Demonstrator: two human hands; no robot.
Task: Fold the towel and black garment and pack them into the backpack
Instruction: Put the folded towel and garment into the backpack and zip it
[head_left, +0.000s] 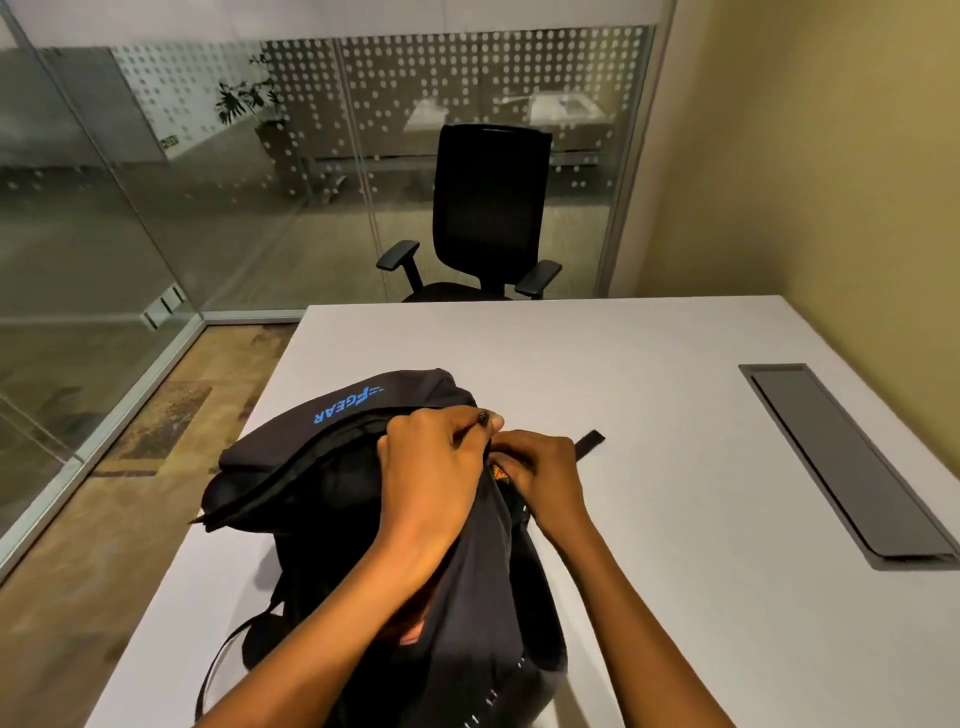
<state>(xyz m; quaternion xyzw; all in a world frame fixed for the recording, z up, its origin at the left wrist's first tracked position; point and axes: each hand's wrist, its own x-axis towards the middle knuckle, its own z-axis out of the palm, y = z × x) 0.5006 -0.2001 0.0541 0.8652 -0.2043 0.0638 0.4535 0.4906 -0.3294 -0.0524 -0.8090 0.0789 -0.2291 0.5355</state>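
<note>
A black backpack (311, 483) with blue lettering lies on the white table (649, 374), near its left front part. My left hand (434, 467) rests on the top of the backpack and pinches a small black zipper pull between thumb and fingers. Right beside it, my right hand (540, 470) grips the backpack's fabric at the zipper line, where a small orange patch shows. A short black strap end (589, 443) sticks out past my right hand. A bit of pinkish cloth (413, 631) shows under my left forearm. The towel and the black garment cannot be made out.
A black office chair (488, 208) stands beyond the table's far edge. A grey cable hatch (841, 462) is set in the table at the right. Glass partitions close the left and back; a yellow wall runs along the right. The table's left edge drops to the floor.
</note>
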